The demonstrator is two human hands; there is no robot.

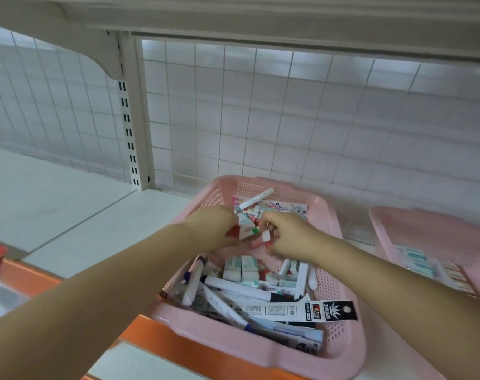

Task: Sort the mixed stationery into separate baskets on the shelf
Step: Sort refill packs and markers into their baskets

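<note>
While smooth cylindrical pens (233, 287) and a flat refill pack (302, 311) are heaped in the perforated pink plastic basket (340, 305) on the white shelf (69, 204), a cluster of paper-sleeved block erasers (245, 229) is clasped in the left hand (214, 229) grip above it. One small white eraser (265, 237) is pinched by the right hand (291, 237). A second pink basket (452, 237) is set just beside.
</note>
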